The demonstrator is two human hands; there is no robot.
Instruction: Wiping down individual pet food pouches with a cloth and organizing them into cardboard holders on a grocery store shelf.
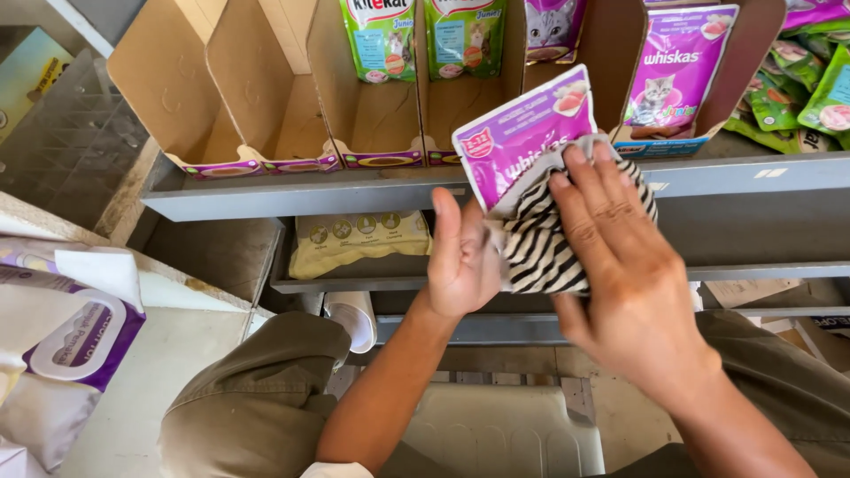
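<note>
My left hand grips the lower edge of a purple pet-food pouch, holding it up in front of a grey shelf. My right hand presses a black-and-white striped cloth flat against the pouch's lower face, fingers spread over the cloth. The cloth hides the pouch's bottom half.
The grey shelf carries open cardboard display boxes, some with green pouches and purple pouches. Loose green pouches lie at the right. A yellowish bag sits on a lower shelf. A white-and-purple pack lies at the left.
</note>
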